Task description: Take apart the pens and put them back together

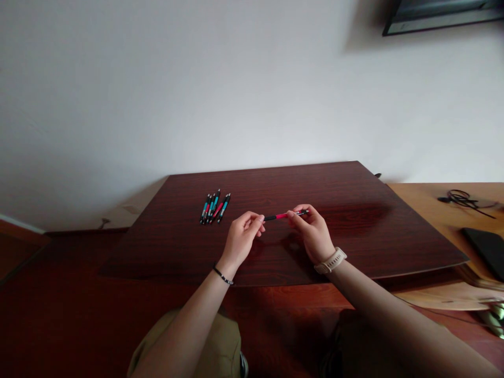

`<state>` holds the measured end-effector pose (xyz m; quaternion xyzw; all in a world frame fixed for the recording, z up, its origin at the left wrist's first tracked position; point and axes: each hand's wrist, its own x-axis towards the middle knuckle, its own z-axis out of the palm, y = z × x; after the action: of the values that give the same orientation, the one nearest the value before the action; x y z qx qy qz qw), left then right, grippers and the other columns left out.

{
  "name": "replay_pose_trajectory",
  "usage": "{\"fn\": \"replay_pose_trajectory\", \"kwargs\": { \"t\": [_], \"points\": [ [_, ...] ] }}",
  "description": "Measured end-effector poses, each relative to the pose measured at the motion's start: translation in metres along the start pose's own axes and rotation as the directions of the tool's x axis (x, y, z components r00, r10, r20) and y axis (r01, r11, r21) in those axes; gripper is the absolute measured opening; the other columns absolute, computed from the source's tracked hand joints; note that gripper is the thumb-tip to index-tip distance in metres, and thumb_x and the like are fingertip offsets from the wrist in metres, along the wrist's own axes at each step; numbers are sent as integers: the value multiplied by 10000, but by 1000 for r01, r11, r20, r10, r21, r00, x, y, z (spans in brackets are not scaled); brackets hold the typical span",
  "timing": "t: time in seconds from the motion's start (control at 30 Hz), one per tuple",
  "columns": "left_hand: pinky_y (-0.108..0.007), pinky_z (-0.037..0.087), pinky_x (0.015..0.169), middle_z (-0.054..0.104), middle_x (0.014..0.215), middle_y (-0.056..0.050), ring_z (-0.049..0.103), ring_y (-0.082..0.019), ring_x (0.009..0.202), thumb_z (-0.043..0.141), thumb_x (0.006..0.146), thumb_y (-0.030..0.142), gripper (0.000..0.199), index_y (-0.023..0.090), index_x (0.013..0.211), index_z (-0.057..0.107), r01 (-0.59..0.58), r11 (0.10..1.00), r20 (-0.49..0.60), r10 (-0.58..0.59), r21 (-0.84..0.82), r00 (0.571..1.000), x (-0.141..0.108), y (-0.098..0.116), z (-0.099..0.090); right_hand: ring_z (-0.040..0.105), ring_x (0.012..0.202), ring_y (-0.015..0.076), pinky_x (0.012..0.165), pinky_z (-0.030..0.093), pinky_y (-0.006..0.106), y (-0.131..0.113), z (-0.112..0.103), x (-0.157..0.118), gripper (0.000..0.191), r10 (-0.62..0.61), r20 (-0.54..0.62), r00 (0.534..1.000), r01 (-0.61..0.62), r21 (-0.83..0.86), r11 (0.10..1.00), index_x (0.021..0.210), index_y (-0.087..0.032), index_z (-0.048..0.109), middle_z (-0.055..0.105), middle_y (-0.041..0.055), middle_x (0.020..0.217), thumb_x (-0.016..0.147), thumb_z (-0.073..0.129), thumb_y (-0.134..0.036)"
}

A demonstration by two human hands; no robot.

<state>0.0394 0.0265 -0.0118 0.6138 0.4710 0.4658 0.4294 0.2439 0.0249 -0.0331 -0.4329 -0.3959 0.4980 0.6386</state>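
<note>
A red and black pen (280,216) is held level above the dark wooden table (260,184), stretched between both hands. My left hand (244,233) pinches its black grip end between thumb and fingertips. At the other end, my right hand (311,231) is closed on the red barrel, with the clip end showing past the fingers. To the left of my left hand lies a group of several pens (214,206), teal and black or red and black, side by side on the tabletop.
On the right a lighter wooden surface (421,202) adjoins the table, bearing a coiled black cable (462,199) and a flat black object (484,249). A pale wall (236,89) rises behind the table. A screen (441,18) hangs at upper right.
</note>
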Motion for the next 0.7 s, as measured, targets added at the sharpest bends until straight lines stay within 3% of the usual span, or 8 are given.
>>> {"fn": "replay_pose_trajectory", "kwargs": {
  "t": [0.13,0.23,0.3,0.47,0.7],
  "points": [
    [-270,551,725,743,944,-52,690,-163,809,735,950,380,194,201,1011,693,-46,999,-1,46,-14,999,1,-3,0,646,734,167,701,550,320,0,0,0,414,-14,-4,1000,14,-2,1000,941,-243,670,687,-6,825,766,941,-503],
    [-276,563,780,734,1102,-74,708,-169,899,775,917,353,255,210,1104,678,-55,998,-7,55,-38,998,1,-5,0,648,739,163,705,550,319,-1,0,0,421,-14,-5,1000,14,9,1000,940,-242,675,692,-3,846,752,952,-497],
    [-269,550,727,738,1067,-71,696,-157,829,753,942,402,274,205,1114,673,-10,999,7,11,-47,1000,1,-5,1,652,743,160,712,551,319,-1,1,0,425,-11,-4,1000,11,16,1000,941,-240,677,695,-4,857,746,959,-491],
    [-262,502,649,707,789,-28,622,-137,671,646,1021,488,323,189,903,673,25,999,38,-24,-25,999,-1,-1,1,657,757,158,724,548,316,-1,1,-1,404,-11,11,1000,10,21,1000,951,-240,678,698,-4,874,762,953,-467],
    [-278,542,739,746,931,-50,690,-167,809,721,973,387,195,196,1004,698,-49,999,6,49,-14,999,0,-1,0,647,752,147,712,532,294,1,-1,0,378,-19,12,1000,19,25,1000,957,-235,677,693,-9,855,787,942,-443]
  ]
}}
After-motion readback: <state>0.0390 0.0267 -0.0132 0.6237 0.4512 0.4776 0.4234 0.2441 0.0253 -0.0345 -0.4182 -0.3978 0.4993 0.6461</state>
